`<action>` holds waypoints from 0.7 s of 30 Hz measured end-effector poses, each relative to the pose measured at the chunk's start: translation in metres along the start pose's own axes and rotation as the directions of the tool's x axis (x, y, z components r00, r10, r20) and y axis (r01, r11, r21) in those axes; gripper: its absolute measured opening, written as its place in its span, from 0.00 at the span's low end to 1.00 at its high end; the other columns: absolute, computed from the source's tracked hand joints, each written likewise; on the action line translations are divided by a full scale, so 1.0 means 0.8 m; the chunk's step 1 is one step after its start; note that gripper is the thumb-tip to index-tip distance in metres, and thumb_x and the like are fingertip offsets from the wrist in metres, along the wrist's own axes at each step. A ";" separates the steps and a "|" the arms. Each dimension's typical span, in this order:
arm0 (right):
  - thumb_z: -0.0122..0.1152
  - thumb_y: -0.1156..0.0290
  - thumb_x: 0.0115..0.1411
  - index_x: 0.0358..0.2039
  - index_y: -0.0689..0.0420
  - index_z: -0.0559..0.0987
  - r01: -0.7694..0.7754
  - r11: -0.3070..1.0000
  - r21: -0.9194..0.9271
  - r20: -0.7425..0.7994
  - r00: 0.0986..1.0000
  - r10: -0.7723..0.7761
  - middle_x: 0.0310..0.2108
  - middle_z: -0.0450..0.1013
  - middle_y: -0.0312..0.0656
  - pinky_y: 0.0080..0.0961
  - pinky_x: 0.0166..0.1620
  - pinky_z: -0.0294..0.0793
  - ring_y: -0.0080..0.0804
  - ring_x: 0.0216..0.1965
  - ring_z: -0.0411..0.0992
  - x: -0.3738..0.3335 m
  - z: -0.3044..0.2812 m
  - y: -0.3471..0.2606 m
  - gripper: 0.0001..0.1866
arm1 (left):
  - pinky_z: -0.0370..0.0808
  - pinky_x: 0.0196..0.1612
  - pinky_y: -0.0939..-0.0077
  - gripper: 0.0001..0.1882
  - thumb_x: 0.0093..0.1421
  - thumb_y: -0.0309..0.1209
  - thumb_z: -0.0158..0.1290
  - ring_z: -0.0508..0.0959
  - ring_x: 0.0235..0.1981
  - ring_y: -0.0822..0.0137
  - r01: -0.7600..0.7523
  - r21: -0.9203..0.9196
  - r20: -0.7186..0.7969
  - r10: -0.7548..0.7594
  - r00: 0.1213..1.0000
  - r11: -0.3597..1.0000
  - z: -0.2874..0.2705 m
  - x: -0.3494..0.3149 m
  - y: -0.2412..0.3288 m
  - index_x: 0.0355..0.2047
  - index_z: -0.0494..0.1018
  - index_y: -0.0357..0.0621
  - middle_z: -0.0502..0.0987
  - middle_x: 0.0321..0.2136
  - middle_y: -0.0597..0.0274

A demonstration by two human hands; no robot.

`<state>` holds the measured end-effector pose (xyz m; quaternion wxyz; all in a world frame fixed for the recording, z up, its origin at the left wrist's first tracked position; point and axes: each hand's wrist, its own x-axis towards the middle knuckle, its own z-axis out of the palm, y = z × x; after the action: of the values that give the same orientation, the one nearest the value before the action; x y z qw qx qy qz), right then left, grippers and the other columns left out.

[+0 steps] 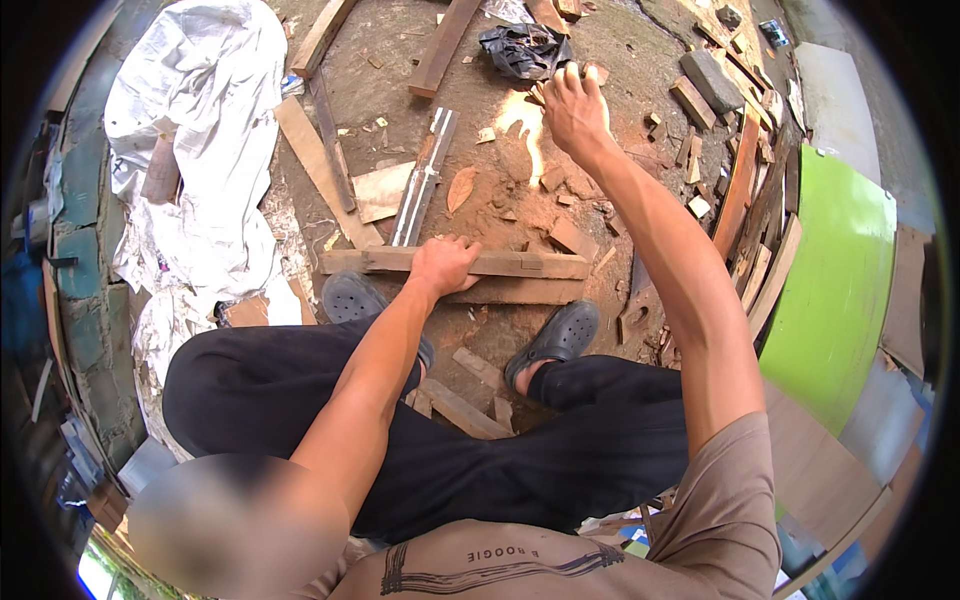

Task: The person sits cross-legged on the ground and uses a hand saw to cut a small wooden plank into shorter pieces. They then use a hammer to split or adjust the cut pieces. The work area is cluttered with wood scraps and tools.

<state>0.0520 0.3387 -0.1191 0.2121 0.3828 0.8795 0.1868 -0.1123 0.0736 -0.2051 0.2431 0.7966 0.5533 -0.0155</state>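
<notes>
A long narrow wooden board [530,264] lies crosswise in front of my feet, on top of another wooden piece [520,291]. My left hand [447,266] is closed over the middle of this board, its fingers wrapped across the top edge. Farther off, my right hand [578,112] reaches out on an almost straight arm beside a crumpled black plastic bag [524,50]. Its fingers are curled together, and whatever lies in them is hidden. Beyond the board lies a metal-faced strip [422,180], pointing away from me, with reddish sawdust [490,215] to its right.
White sheeting [205,90] is bunched at the left. Planks [440,50] and offcuts litter the dirt floor. On the right are a grey block [711,82], stacked wood strips [745,190] and a bright green panel [835,270]. My feet, in grey clogs [560,330], flank the board.
</notes>
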 end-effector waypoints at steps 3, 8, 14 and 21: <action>0.46 0.62 0.70 0.61 0.55 0.76 -0.003 0.993 -0.116 0.179 0.984 0.024 0.63 0.69 0.48 0.61 0.70 0.44 0.48 0.69 0.58 0.021 0.003 0.008 0.23 | 0.81 0.42 0.61 0.26 0.50 0.49 0.67 0.82 0.44 0.56 0.009 0.005 0.037 -0.009 0.999 1.000 -0.005 0.000 0.002 0.43 0.76 0.47 0.80 0.39 0.58; 0.45 0.63 0.71 0.63 0.54 0.75 0.084 0.970 -0.227 0.427 0.904 0.021 0.64 0.68 0.50 0.68 0.67 0.46 0.52 0.68 0.59 0.033 0.005 0.009 0.24 | 0.81 0.40 0.61 0.26 0.50 0.49 0.67 0.82 0.43 0.56 0.009 -0.008 0.044 -0.009 0.999 1.000 -0.002 0.000 -0.001 0.43 0.76 0.47 0.80 0.38 0.58; 0.45 0.64 0.70 0.64 0.59 0.72 0.033 0.973 -0.226 0.404 0.913 0.063 0.62 0.71 0.49 0.68 0.63 0.55 0.50 0.63 0.66 0.050 0.049 0.023 0.24 | 0.82 0.39 0.62 0.27 0.50 0.50 0.67 0.83 0.43 0.56 0.006 -0.017 0.053 -0.005 0.999 1.000 -0.003 0.002 -0.001 0.43 0.75 0.47 0.80 0.38 0.57; 0.60 0.64 0.65 0.55 0.64 0.79 0.074 0.997 0.001 0.807 0.589 -0.045 0.56 0.76 0.53 0.60 0.43 0.79 0.52 0.46 0.80 0.077 0.055 -0.016 0.22 | 0.82 0.39 0.61 0.27 0.51 0.50 0.67 0.83 0.43 0.56 0.015 -0.020 0.050 -0.014 0.999 1.000 -0.004 -0.003 -0.006 0.43 0.76 0.46 0.81 0.38 0.56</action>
<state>0.0289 0.3841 -0.1764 0.5992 0.3929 0.6975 0.0004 -0.1178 0.0743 -0.2033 0.2649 0.7894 0.5528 -0.0313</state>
